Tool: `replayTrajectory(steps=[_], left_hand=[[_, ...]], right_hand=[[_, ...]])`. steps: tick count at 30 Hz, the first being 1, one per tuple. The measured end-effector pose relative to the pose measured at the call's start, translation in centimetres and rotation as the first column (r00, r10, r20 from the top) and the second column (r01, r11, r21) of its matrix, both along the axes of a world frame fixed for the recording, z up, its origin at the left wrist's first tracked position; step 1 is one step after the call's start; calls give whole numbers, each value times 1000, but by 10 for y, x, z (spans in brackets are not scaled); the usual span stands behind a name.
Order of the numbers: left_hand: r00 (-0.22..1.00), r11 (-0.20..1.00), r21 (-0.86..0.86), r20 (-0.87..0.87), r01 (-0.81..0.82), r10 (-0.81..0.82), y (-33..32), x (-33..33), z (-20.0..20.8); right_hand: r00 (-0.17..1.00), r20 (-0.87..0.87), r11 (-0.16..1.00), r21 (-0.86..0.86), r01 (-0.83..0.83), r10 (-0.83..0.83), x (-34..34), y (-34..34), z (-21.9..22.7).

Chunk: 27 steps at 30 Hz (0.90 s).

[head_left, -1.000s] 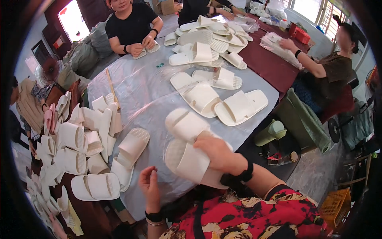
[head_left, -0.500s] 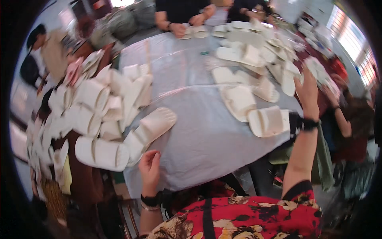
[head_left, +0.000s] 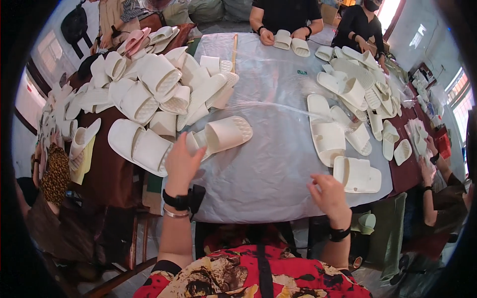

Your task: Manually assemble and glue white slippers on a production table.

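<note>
My left hand (head_left: 184, 163) is over the left side of the table, its thumb and fingers apart. It overlaps the near ends of two white slide slippers: one slipper (head_left: 135, 144) lies to its left, the other slipper (head_left: 227, 135) angles away to the right. Whether the fingertips touch them, I cannot tell. On the other side, my right hand (head_left: 330, 194) hovers near the table's front edge with loosely bent, parted fingers and nothing in them. Just beyond it lies a white slipper (head_left: 356, 175). Another white slipper (head_left: 328, 133) sits farther back.
A large heap of white slippers (head_left: 144, 82) covers the left side; another heap (head_left: 355, 82) lies at the back right. Grey plastic sheeting (head_left: 268, 169) covers the table. Across it, a person (head_left: 285, 22) handles two slippers. More people work at both sides.
My right hand has come down and left, from beyond the right-hand slippers to the front edge. My left hand has moved forward onto the slippers. The whole view has shifted.
</note>
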<state>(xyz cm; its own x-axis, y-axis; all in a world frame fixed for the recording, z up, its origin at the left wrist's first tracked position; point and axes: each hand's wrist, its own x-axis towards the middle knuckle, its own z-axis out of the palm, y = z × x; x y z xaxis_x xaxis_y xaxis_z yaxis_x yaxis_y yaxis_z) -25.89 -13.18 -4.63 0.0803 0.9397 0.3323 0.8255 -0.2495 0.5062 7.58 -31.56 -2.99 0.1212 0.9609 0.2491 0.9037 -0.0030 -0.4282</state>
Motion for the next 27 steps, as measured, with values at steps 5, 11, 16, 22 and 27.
replayTrajectory(steps=[5,11,16,22,27], left_hand=[[970,990,60,-202,-126,136,2,1,-7],[992,996,22,-86,90,-87,-14,16,-10],[912,905,141,29,402,-410,-72,62,-16],[856,845,160,4,511,-518,-88,70,-15],[827,819,141,7,555,-562,-75,61,-11]], right_hand=[[992,2,992,-15,-125,125,-25,-1,-11],[974,57,968,-135,-210,219,-52,18,2],[999,-15,995,-91,-37,36,-71,35,2],[999,2,999,0,48,-48,-75,30,-5],[986,-85,987,64,150,-145,-52,25,3]])
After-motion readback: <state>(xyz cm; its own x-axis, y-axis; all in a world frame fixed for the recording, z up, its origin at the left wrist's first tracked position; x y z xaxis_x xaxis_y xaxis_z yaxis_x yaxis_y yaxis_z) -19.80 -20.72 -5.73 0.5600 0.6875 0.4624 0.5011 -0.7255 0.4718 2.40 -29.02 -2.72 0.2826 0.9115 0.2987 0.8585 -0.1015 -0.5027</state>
